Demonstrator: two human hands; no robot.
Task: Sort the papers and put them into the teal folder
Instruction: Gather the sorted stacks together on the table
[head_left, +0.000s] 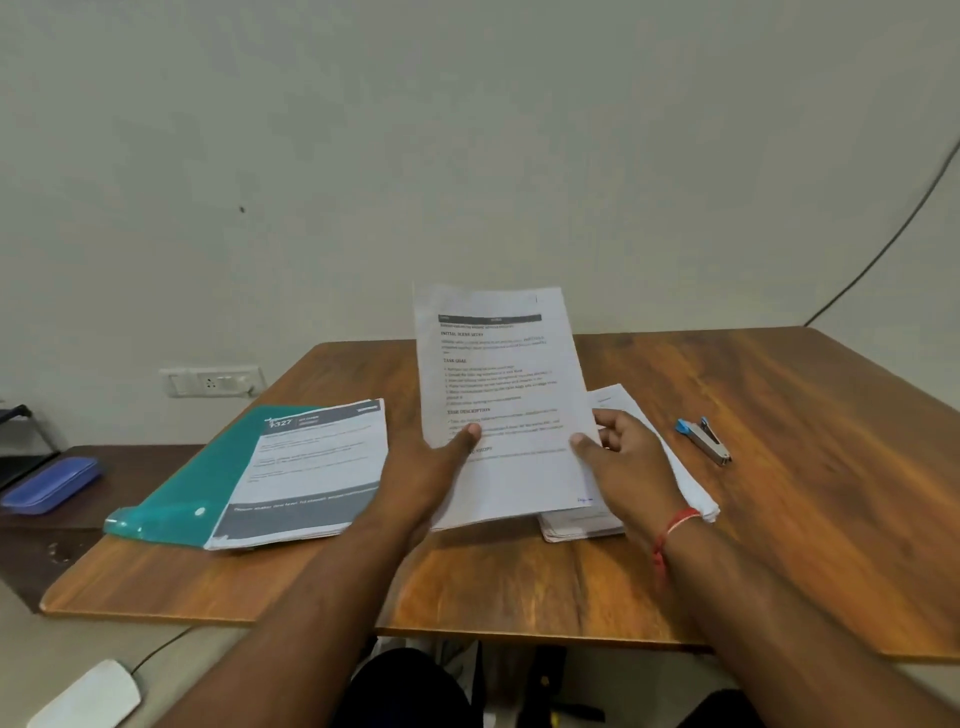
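I hold a printed sheet (498, 384) upright over the middle of the wooden table (779, 467). My left hand (426, 473) pinches its lower left edge with the thumb on top. My right hand (623, 457) grips its lower right edge. Under the raised sheet and my right hand lies a stack of white papers (670, 467). The teal folder (208, 478) lies flat at the table's left. A pile of sheets with a grey header and footer (306, 467) rests on its right part.
A blue and silver stapler (705, 440) lies on the table right of the papers. A blue case (49, 486) sits on a lower dark surface at the far left. A wall socket (210, 382) and a black cable (883, 249) are on the wall behind.
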